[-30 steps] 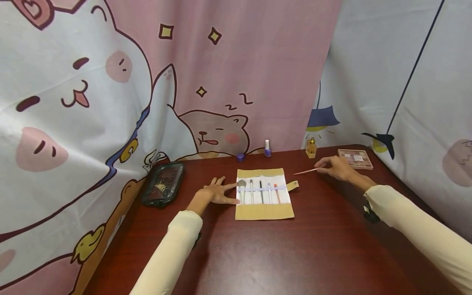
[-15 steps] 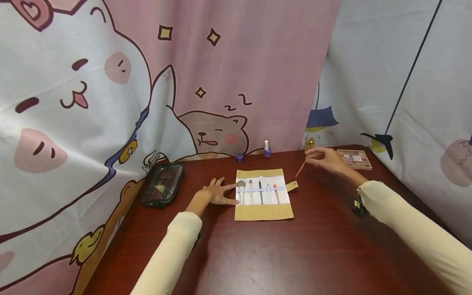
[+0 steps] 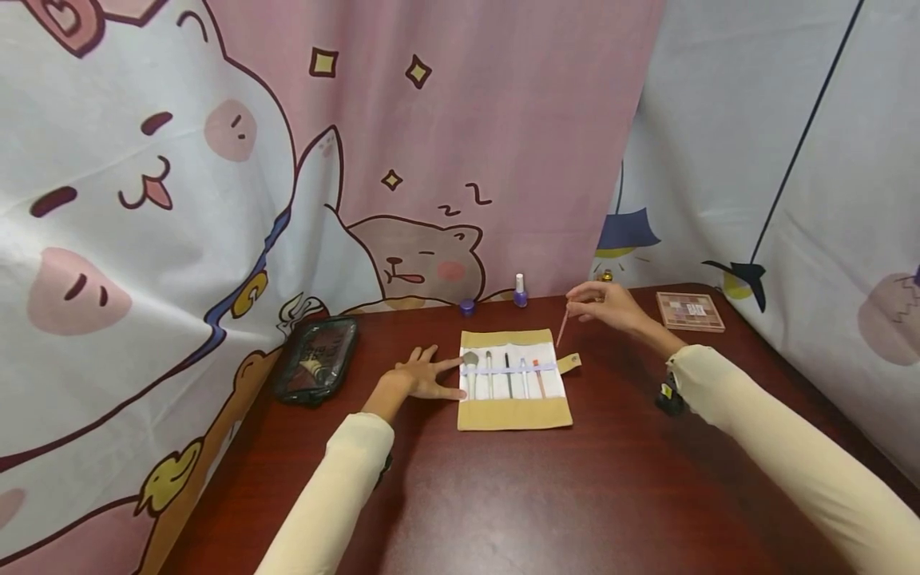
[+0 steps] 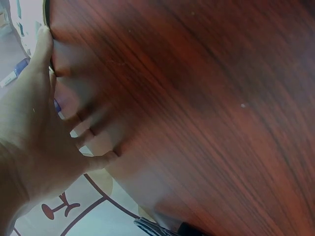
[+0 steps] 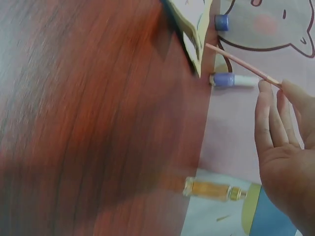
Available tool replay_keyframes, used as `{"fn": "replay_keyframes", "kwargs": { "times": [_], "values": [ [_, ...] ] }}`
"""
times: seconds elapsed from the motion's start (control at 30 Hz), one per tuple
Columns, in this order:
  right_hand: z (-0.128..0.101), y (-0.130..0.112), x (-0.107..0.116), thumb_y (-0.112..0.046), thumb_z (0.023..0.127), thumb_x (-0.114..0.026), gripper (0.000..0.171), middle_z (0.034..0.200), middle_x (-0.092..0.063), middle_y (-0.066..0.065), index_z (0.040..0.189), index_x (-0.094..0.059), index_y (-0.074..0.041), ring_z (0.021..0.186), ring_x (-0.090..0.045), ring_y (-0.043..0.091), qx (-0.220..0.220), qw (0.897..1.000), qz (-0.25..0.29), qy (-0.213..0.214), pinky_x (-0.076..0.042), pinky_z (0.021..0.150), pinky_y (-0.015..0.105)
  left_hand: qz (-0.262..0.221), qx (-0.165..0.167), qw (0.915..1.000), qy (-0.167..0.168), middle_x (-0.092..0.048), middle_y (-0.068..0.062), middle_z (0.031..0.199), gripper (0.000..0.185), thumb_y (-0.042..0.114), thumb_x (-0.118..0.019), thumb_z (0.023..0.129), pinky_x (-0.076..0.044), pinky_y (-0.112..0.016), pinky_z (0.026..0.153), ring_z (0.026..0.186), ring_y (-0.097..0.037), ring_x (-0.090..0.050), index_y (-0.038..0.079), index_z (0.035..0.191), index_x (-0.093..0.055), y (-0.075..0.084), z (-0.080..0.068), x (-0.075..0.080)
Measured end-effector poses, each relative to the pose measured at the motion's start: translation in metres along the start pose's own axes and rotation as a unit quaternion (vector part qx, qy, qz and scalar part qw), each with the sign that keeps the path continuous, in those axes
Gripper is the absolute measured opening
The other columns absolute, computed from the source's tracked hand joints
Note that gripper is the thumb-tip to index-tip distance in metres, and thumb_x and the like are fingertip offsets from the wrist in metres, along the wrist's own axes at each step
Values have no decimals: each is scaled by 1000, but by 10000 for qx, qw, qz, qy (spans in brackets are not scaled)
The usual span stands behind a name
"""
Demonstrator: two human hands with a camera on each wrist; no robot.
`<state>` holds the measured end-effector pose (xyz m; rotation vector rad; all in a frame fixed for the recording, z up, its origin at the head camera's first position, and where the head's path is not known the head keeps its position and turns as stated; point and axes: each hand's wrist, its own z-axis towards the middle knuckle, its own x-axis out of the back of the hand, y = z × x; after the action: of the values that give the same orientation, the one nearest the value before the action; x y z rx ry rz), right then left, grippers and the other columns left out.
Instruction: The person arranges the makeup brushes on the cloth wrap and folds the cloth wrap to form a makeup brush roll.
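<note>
A tan fabric brush roll (image 3: 514, 414) lies unfolded on the table, its white inside facing up. Under its lilac band sit several tools, among them a fluffy makeup brush (image 3: 470, 361), a dark thin stick (image 3: 509, 375) and a red-tipped one (image 3: 538, 375). My left hand (image 3: 426, 377) rests at the roll's left edge with fingers spread, thumb and forefinger touching that edge. Between thumb and fingertips my right hand (image 3: 607, 307) pinches a slim pink pencil-like stick (image 5: 246, 65). The stick slants down beside the roll's upper right corner, above the snap strap (image 3: 570, 362).
Along the back edge stand a small purple jar (image 3: 467, 307), a purple nail polish bottle (image 3: 520, 292) and a perfume bottle (image 5: 209, 189), mostly behind my right hand in the head view. An eyeshadow palette (image 3: 690, 311) lies far right. A dark clear-topped pouch (image 3: 317, 361) lies left.
My right hand has moved left with the pink stick, from near the palette to the roll's upper right corner. The stick has swung from nearly level to steep. My left hand stays put.
</note>
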<state>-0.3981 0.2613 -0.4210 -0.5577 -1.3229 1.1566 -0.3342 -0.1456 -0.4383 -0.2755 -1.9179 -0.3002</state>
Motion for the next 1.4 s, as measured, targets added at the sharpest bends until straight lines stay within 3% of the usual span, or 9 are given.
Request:
{"fn": "replay_keyframes", "kwargs": {
  "times": [0.13,0.3,0.57,0.67,0.77,0.87,1.13,1.4],
  "values": [
    [4,-2,-12,-8,97,-74,26,109,-73,28,119,-70,4,92,-77,33,116,9999,91,-69,-62,78,46,6,18,10000,14,-13,-14,173,83,78,-53,91,-28,-72,113,157,-41,-12,46,163,-25,0,1,-1],
    [8,-1,-25,-6,98,-72,24,109,-74,27,120,-70,4,92,-76,38,107,9998,-50,-177,-61,79,53,-12,11,10000,-2,-12,-14,173,84,78,-53,92,-28,-72,114,157,-42,-11,46,164,-25,-1,2,-2],
    [12,1,-41,-1,96,-72,21,106,-74,28,116,-69,5,89,-73,49,459,9985,-241,-175,-61,66,39,32,10,10000,13,-13,-15,173,84,79,-53,91,-29,-72,113,157,-42,-12,46,164,-25,-2,5,-4],
    [15,2,-47,0,95,-73,18,104,-75,25,113,-71,3,89,-71,52,544,9977,-380,-103,-61,67,45,48,-11,10000,16,-12,-14,173,84,79,-53,91,-28,-72,113,157,-42,-11,47,164,-25,-2,5,-4],
    [17,4,-52,1,94,-74,17,103,-76,22,111,-72,2,87,-72,50,591,9964,-596,-63,-60,70,55,36,-29,10000,11,-12,-14,173,84,79,-53,91,-28,-72,114,157,-42,-11,47,163,-25,-2,4,-3],
    [16,6,-56,0,94,-75,15,102,-77,20,109,-73,1,85,-73,46,544,9953,-800,-105,-59,72,58,12,-29,10000,6,-12,-14,173,84,79,-53,91,-28,-72,114,157,-42,-11,47,163,-25,-2,5,-4],
    [9,7,-60,-7,95,-76,15,103,-78,13,109,-77,-1,83,-75,35,333,9905,-1294,-320,-61,67,42,49,-7,10000,6,-12,-14,173,84,80,-52,91,-29,-72,113,157,-41,-11,47,163,-25,-2,4,-3],
    [1,12,-61,-8,94,-77,17,104,-79,11,110,-79,-2,91,-76,27,471,9829,-1704,-504,-61,70,37,11,-3,10000,15,-13,-14,173,83,79,-53,91,-29,-72,113,157,-41,-12,47,163,-26,-2,3,-3]
  ]
}}
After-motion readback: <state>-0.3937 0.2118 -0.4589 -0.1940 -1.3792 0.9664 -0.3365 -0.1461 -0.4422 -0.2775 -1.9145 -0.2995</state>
